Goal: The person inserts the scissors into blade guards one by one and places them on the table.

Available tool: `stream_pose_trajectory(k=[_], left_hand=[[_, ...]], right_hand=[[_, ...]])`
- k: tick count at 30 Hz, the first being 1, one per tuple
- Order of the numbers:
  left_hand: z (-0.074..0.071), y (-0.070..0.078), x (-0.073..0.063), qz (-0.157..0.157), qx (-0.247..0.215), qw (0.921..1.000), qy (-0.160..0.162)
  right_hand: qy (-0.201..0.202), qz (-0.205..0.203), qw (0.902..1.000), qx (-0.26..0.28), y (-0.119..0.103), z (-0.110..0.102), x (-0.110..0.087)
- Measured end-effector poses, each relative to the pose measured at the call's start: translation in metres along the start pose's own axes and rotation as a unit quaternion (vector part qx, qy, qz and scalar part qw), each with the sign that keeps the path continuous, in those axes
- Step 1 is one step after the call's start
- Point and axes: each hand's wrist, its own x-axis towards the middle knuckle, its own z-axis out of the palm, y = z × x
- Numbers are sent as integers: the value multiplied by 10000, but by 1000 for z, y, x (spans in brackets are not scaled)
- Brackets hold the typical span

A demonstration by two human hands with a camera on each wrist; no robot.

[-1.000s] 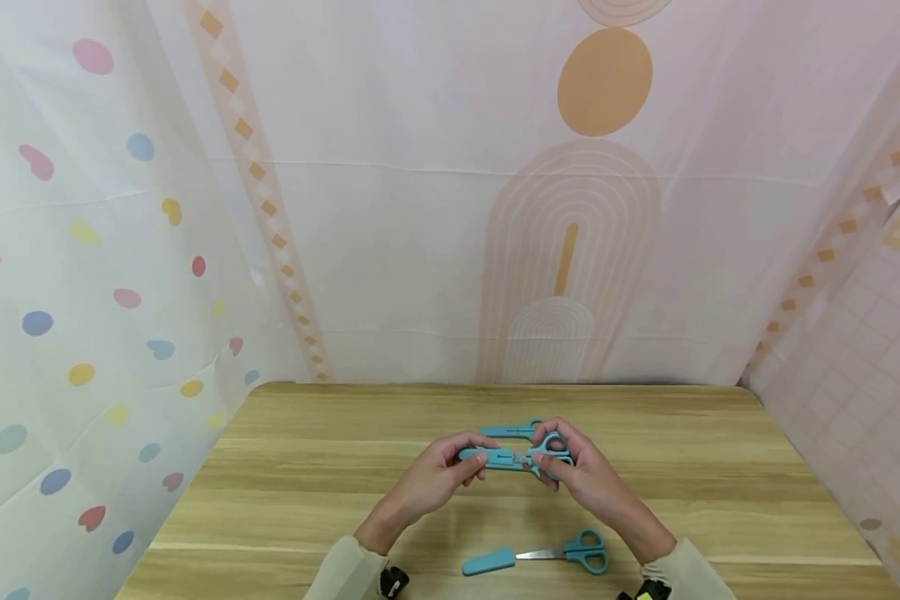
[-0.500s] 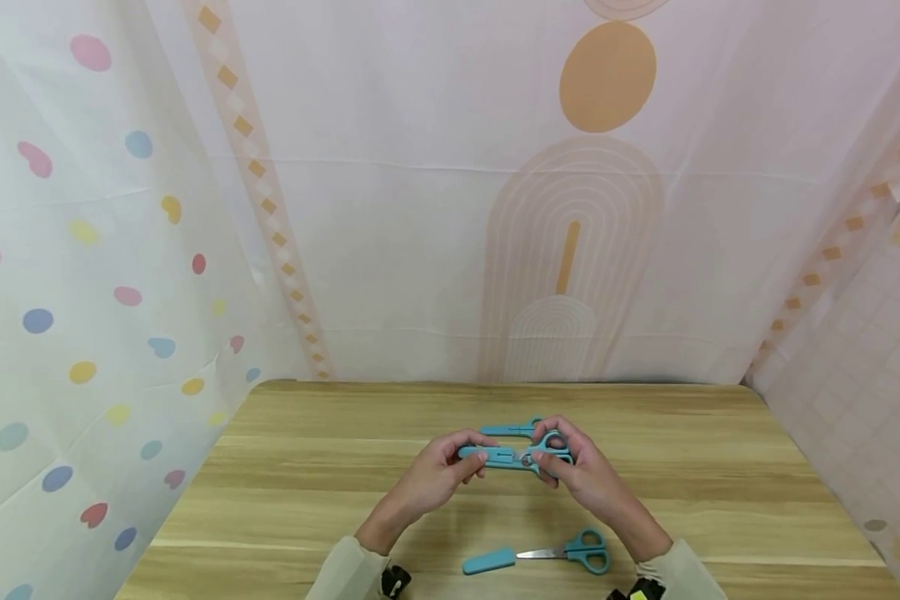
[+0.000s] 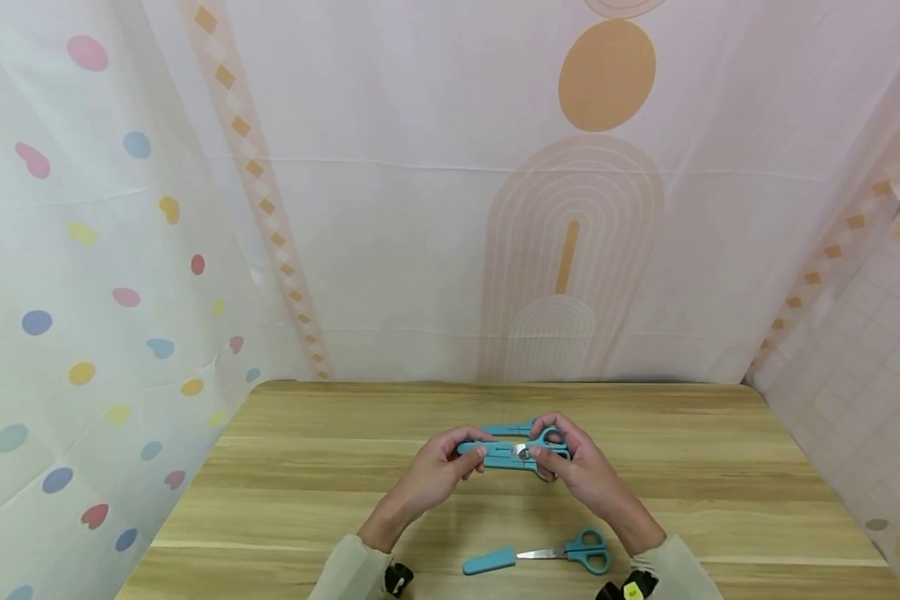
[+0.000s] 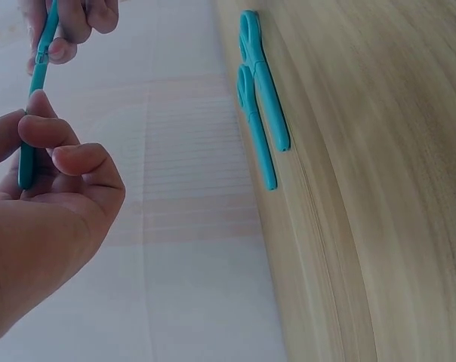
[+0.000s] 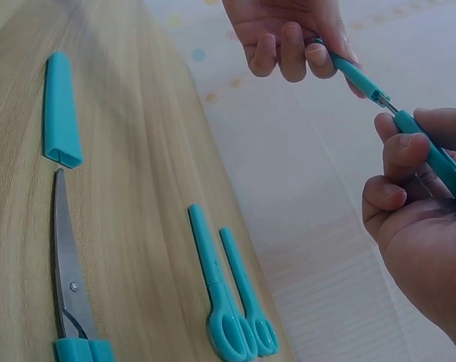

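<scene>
My left hand (image 3: 429,473) pinches a teal blade cover (image 3: 487,448) near its closed end. Opposite it, my right hand (image 3: 588,471) grips the teal handles of a pair of scissors (image 3: 555,439). The blades run into the cover's mouth, and a short stretch of metal shows between cover and handles. Both hands hold these above the table, as the right wrist view shows with the cover (image 5: 355,77) and handle (image 5: 443,164) in line. Fingers partly hide the handle loops.
Two covered scissors, one (image 5: 205,245) larger in view and one (image 5: 239,268) beside it, lie on the wooden table (image 3: 307,467) beyond the hands. Nearer the front lie uncovered scissors (image 3: 587,550), their blade tip close to a loose teal cover (image 3: 489,562). A patterned curtain (image 3: 390,250) hangs behind.
My right hand has shifted slightly left with the scissors, and the gap between handles and cover has narrowed. The left hand stays nearly in place; the things on the table have not moved.
</scene>
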Motion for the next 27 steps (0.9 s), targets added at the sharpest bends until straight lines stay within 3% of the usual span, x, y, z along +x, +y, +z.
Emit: stream_pose_trajectory(k=[17,27], left_hand=[[0,-2,-1,249,125,9996,22],[-1,-3,-4,221,59,9997,9]], right_hand=[[5,-23,9998,176,7,7,1],[-32,75,9999,125,8,7,0]])
